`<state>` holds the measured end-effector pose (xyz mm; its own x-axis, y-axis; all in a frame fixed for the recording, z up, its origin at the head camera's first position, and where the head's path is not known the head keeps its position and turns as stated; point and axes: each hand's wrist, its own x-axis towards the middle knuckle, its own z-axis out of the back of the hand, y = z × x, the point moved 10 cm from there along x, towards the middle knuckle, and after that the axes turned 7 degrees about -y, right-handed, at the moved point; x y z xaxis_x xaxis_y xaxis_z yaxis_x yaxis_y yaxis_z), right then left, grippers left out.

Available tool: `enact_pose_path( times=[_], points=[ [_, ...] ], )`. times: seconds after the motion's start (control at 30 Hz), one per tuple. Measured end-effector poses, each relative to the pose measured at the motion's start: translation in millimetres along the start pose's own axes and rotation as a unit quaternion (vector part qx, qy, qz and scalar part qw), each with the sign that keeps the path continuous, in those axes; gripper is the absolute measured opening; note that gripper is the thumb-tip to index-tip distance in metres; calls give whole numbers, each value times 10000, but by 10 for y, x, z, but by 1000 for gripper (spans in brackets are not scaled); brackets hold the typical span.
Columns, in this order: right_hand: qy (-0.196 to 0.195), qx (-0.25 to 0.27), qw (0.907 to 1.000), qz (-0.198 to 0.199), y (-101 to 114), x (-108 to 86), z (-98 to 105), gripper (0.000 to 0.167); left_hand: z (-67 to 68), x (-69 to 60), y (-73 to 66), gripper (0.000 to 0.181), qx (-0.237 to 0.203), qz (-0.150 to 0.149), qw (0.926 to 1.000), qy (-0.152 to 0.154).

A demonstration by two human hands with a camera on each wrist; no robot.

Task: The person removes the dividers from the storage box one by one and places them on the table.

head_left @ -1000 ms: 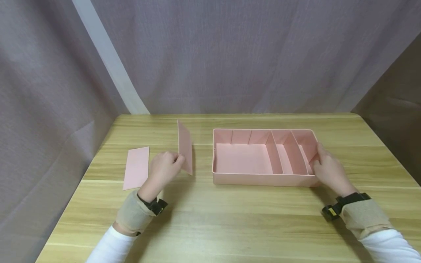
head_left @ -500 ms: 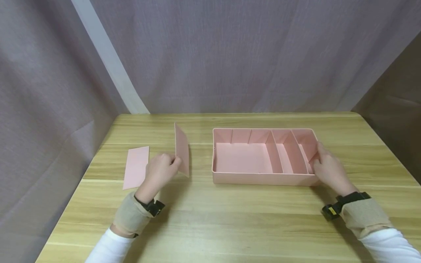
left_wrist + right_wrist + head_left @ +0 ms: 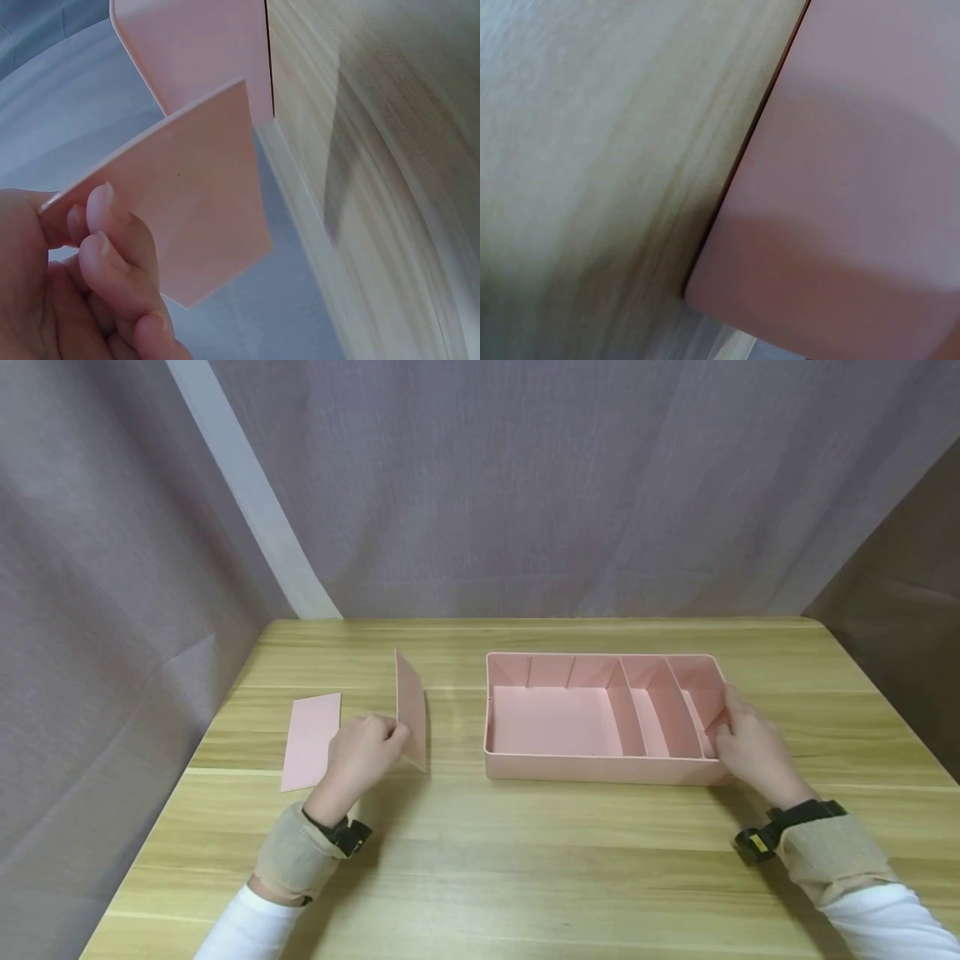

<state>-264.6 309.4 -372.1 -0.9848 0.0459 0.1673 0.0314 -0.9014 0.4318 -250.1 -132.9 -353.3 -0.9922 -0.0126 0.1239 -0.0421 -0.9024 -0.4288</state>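
Observation:
My left hand [image 3: 365, 750] pinches a thin pink divider panel [image 3: 410, 710] by one edge and holds it upright, left of the pink box. In the left wrist view the divider [image 3: 202, 187] slants out from between thumb and fingers, in front of the box's end wall [image 3: 202, 52]. The pink box [image 3: 600, 768] is an open tray with two dividers standing across its right part; its left part is one wide compartment. At the box's right end my right hand [image 3: 756, 752] grips the end wall, fingers over the rim. The right wrist view shows only the box's side [image 3: 840, 187], no fingers.
Another flat pink divider [image 3: 311, 742] lies on the wooden table [image 3: 525, 877], left of my left hand. A grey curtain [image 3: 525, 485] hangs behind the table's far edge.
My left hand has shifted slightly left and toward me with the divider, which now sits lower in the head view. The right hand and the box have stayed put.

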Motion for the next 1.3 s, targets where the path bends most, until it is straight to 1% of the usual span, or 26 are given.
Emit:
enact_pose_path(
  times=[0.23, 0.53, 0.9, 1.17, 1.3],
  points=[
    [-18, 12, 10000, 37, 11, -1, 6, 57, -20, -13, 74, 37, -27, 116, 9999, 71],
    [43, 22, 10000, -25, -4, 8, -3, 57, -46, -18, 166, 38, 11, 272, 9995, 146],
    [20, -18, 10000, -22, 4, 1, 4, 57, -17, -33, 231, 36, 72, 324, 9994, 105],
    [210, 14, 9996, -170, -15, -3, -27, 58, -42, -33, 289, 37, 70, 390, 9991, 170],
    [179, 18, 9997, -137, -12, 2, -22, 58, -40, -36, 325, 37, 91, 429, 9989, 177]
  ],
)
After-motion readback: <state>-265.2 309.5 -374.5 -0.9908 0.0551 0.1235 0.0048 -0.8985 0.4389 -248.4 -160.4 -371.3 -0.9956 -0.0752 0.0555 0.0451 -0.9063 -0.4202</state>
